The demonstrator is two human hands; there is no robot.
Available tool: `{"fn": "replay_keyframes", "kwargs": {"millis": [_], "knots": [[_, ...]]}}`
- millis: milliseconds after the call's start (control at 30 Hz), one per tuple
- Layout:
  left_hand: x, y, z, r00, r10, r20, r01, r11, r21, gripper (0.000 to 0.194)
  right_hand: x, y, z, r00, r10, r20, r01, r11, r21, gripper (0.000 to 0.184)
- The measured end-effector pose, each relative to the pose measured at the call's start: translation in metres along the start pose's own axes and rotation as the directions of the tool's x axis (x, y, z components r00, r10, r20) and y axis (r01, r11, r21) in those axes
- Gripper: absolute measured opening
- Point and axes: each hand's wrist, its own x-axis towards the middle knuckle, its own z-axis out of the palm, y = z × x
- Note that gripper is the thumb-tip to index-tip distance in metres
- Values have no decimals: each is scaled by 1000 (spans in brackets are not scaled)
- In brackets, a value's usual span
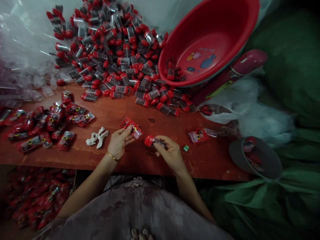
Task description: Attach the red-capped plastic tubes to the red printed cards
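Note:
My left hand (pixel 119 141) pinches a red printed plastic packet (pixel 135 129) between thumb and fingers, just above the table. A small clear tube with a red cap (pixel 149 140) is in my right hand (pixel 171 151), its cap pointing left toward the packet. The two things are apart. Dark contents show through the tube, partly covered by my fingers. Beyond my hands lies a large heap of similar red-capped tubes (pixel 125 70). To the left is a pile of filled red packets (pixel 53 121), and a crumpled white scrap (pixel 97 137) lies beside my left wrist.
A red basin (pixel 225 30) leans at the back right with a few tubes inside. A grey bowl (pixel 236 155) stands at the right edge, near a clear plastic bag (pixel 265 116). Another packet (pixel 198 136) lies right of my hand. More packets (pixel 40 196) sit below the table at left.

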Motion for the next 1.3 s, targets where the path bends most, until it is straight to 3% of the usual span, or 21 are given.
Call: {"fn": "replay_keyframes", "kwargs": {"millis": [167,333,600,800,933,1000,1100,1167,1300], "knots": [[-6,-5,6,999,29,23,-30,998,54,45,-9,-15,0,992,127,22,-129,980,153,23],[-10,-4,8,995,76,66,-81,993,84,44,-1,-19,9,981,178,80,-187,973,133,23],[-4,-14,9,985,131,116,-143,984,108,42,2,-17,19,994,104,-40,-100,991,91,27],[-4,-25,14,995,15,101,-21,998,54,43,6,-9,28,991,22,-130,-20,1000,22,26],[-6,-29,21,997,82,6,-81,993,-91,45,12,-6,46,970,24,-243,-3,996,86,24],[-6,-31,23,995,101,-10,-101,986,-131,43,14,-6,53,977,73,-201,-27,974,226,24],[-3,-32,21,990,125,60,-116,983,-139,39,15,-9,55,986,115,-120,-59,915,398,24],[-1,-34,19,979,182,89,-170,977,-126,38,14,-12,54,983,108,-146,-40,914,404,23],[-2,-38,16,946,321,46,-320,947,-24,33,9,-15,51,977,65,-205,-8,963,268,20]]}}
